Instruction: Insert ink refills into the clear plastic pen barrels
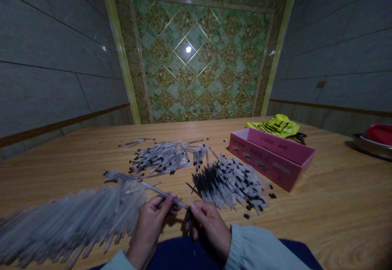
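My left hand (157, 213) is closed around a clear pen barrel (153, 188) that slants down to the right. At the barrel's near end, which looks dark, the fingers of my right hand (207, 217) are pinched; any small part inside them is hidden. To the left lies a big heap of clear tubes (76, 217), partly blurred. Beyond my hands is a pile of pens with dark ends (165, 155). Just past my right hand lie black-pointed pen parts (211, 184), beside a pile of small clear and black pieces (241, 178).
A pink open-topped box (269, 161) stands at the right, with a yellow plastic bag (277, 126) behind it. Small black pieces (272, 195) lie loose on the wooden table (306, 217). A metal bowl with something red (375, 141) sits at the far right.
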### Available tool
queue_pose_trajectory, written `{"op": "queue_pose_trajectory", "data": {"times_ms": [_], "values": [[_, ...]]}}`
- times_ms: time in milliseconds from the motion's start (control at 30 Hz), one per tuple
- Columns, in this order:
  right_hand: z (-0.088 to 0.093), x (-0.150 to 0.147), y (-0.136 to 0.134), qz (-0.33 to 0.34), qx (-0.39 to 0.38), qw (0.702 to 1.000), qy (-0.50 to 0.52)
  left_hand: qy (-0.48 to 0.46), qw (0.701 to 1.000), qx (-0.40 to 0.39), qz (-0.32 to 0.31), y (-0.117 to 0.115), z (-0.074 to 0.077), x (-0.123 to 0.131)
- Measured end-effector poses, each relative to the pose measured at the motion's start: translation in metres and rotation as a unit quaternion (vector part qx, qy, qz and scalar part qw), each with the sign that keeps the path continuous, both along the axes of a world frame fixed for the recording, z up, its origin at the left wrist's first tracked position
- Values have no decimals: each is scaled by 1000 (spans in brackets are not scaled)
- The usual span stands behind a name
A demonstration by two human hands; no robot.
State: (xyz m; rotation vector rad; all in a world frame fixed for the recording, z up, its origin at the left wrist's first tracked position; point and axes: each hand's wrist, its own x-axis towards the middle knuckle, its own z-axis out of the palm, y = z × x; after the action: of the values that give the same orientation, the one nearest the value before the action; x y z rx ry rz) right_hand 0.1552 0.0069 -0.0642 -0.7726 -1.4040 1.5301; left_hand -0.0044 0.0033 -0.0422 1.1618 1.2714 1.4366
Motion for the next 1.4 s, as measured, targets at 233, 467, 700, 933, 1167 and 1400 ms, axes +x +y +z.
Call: {"op": "queue_pose_trajectory", "data": {"times_ms": [233, 467, 700, 933, 1167, 1400], "values": [[4, 2, -3, -69, -21, 997, -4, 2, 1000, -8, -3, -3, 6, 3], [0, 2, -2, -45, -2, 998, -35, -13, 1000, -16, -15, -2, 3, 3], [11, 2, -7, -129, 6, 990, -62, -7, 1000, -19, -24, -4, 1, 3], [14, 3, -7, -174, 61, 968, -171, -17, 999, -36, -16, -6, 2, 5], [14, 4, -9, -195, 134, 948, -214, -16, 999, -31, -13, -6, 0, 5], [13, 6, -8, -39, 40, 995, -86, -14, 1000, -11, 5, -6, 8, 6]]}}
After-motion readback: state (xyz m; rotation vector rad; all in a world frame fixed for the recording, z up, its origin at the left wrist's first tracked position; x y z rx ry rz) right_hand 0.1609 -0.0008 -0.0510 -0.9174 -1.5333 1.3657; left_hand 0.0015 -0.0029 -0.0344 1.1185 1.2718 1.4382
